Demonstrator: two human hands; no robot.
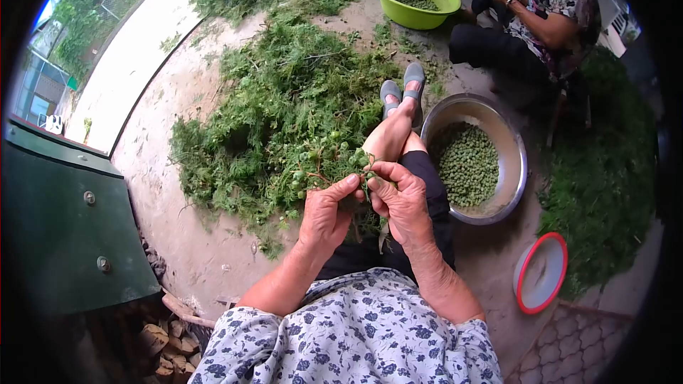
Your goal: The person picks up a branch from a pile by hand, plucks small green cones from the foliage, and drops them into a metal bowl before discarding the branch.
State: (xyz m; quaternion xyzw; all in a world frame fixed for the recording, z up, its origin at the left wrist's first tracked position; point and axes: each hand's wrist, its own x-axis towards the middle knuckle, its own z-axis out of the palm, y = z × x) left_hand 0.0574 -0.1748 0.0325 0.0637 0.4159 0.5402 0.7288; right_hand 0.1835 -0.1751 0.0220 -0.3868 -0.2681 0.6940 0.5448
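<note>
Left hand [324, 213], right hand [405, 203] tight around 1 sprig [331, 160]; steel bowl [523, 163], perhaps berries [466, 163], beside.

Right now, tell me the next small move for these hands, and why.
Probably pinch the green berries off the sprig with the right hand and drop them into the steel bowl. The left hand also has a grip on the sprig, berries hang on it, and the bowl just to the right already holds loose ones.
</note>
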